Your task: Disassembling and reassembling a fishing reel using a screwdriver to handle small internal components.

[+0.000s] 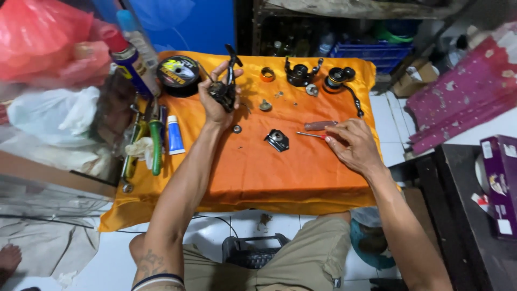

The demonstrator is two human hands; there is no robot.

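Views: one only, head-worn.
Position: above the seated person's lap, over the near edge of the orange cloth (269, 178).
Facing: downward and forward, across the cloth toward the blue crates (371, 51) at the back.
Nearness: close, both forearms in frame.
Overlap: none, single view.
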